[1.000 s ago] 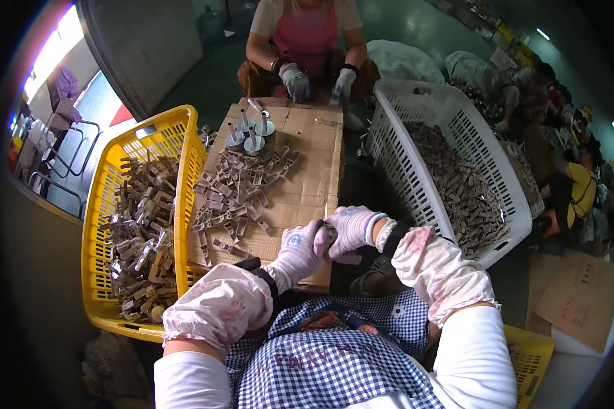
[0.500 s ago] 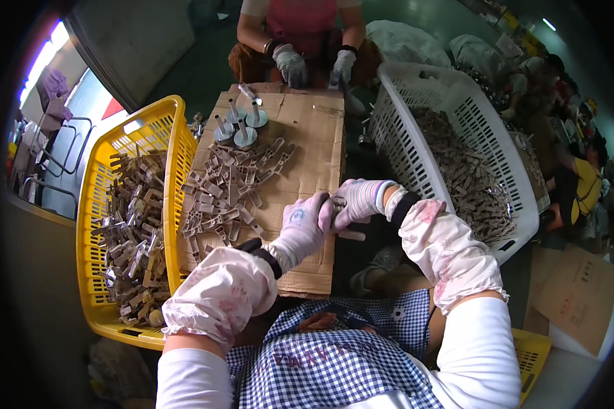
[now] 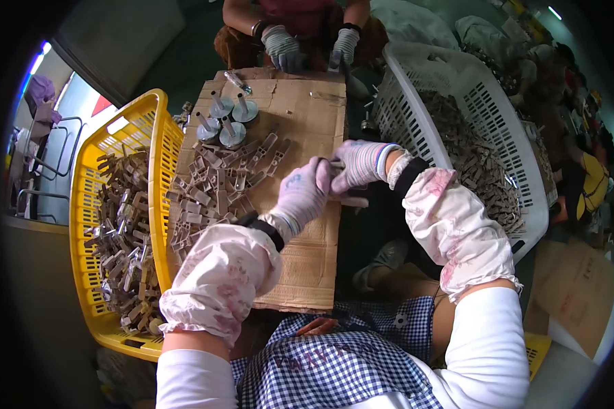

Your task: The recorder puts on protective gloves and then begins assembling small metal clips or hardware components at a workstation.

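Note:
My left hand [image 3: 299, 196], in a striped pale glove, is closed at the right edge of the cardboard. Against it, my right hand [image 3: 364, 163] is closed too. Both grip a small greyish metal part [image 3: 337, 165]; most of it is hidden by the fingers. A short blunt bar [image 3: 351, 202] juts out below the gloves; whether it belongs to that part I cannot tell. Left of my hands, a loose pile of grey-brown metal clip-like pieces [image 3: 218, 184] lies on the cardboard [image 3: 300, 273]. Beyond the pile stand several round metal discs [image 3: 232, 135] with upright stems.
A yellow basket [image 3: 160, 198] of similar pieces stands at the left. At the right is a white basket [image 3: 416, 123] holding many more. Across the cardboard sits a co-worker, whose gloved hands [image 3: 283, 49] are near its far edge. Brown cardboard [image 3: 569, 293] lies at the far right.
The view has shifted slightly. Both my hands keep their grip on the metal part near the cardboard's right edge, with only a slight change in their angle.

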Tool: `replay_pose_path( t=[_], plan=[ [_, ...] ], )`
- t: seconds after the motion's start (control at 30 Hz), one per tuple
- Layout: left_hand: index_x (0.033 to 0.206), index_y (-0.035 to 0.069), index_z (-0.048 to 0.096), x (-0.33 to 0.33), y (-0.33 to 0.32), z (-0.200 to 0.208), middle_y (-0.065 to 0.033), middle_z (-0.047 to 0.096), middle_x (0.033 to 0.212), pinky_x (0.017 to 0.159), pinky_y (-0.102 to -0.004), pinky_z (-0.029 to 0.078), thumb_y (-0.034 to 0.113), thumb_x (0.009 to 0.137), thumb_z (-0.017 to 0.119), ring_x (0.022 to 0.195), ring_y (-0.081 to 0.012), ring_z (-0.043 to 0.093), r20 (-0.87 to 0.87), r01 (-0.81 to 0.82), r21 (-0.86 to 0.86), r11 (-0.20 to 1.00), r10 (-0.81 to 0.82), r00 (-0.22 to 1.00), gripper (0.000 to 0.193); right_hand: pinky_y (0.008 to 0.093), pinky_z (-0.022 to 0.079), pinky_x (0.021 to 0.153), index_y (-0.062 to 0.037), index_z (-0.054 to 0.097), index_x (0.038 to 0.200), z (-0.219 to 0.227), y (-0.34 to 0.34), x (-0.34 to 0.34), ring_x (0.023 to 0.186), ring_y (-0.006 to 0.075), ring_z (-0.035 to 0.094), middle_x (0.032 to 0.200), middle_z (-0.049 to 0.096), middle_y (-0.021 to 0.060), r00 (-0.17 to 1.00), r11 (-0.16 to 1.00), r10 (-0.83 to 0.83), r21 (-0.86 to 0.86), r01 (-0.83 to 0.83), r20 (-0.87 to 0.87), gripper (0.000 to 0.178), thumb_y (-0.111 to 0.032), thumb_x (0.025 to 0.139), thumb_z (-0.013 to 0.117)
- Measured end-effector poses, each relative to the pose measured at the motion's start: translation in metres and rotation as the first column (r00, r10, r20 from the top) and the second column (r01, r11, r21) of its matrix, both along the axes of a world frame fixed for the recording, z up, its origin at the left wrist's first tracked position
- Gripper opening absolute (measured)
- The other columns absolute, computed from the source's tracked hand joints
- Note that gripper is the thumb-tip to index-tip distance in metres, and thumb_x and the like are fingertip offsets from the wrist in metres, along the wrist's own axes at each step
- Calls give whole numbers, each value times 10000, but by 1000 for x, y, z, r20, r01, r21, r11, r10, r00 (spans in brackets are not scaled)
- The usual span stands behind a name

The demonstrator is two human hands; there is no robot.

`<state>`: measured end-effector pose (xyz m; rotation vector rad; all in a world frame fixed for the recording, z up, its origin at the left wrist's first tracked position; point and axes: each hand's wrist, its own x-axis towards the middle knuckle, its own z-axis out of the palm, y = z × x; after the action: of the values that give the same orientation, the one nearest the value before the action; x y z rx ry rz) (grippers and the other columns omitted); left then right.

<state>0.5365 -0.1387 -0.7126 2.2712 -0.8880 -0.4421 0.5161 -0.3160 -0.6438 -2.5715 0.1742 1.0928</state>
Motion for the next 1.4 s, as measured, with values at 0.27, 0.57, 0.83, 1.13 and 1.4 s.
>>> replay_pose_path(
  t=[0.27,0.57,0.83,1.13,1.4],
  plan=[
    [1262,79,503,51,-35,6,-237,594,1234,1001,-495,429,438,1023,257,1155,-415,563,-70,42,168,985,-31,997,496,377,451,924,-99,582,1171,-19,26,-11,1048,229,618,1100,637,68,847,853,290,-522,-17,446,813,-560,564,865],
    [1138,75,555,98,-57,5,-193,640,1187,972,-482,442,394,1016,250,1162,-417,558,-151,42,138,990,-21,988,457,423,450,967,-55,580,1173,-5,-6,22,1146,290,582,1181,618,145,780,935,234,-354,-17,580,659,-393,645,783],
    [1181,113,564,85,-78,-17,-203,611,1245,973,-471,440,436,999,334,1139,-358,584,260,-138,-87,987,156,953,436,405,527,911,-47,618,1229,10,-52,83,1086,342,652,1228,656,169,988,995,-36,-87,50,149,761,-500,643,795],
    [1261,138,524,142,-114,9,-146,583,1323,1007,-467,449,352,1010,301,1232,-352,555,70,4,177,984,-16,997,398,434,372,1038,-140,535,1251,-33,-44,81,1181,274,551,1204,601,97,715,776,307,-600,194,629,805,-478,600,867],
    [1259,151,529,143,-108,-18,-171,590,1255,1003,-486,434,375,1019,272,1168,-393,561,106,-142,-25,990,144,984,417,431,398,1013,-132,519,1310,-16,-34,92,1183,273,566,1224,606,89,835,796,220,-588,145,504,853,-474,616,878]
  ],
)
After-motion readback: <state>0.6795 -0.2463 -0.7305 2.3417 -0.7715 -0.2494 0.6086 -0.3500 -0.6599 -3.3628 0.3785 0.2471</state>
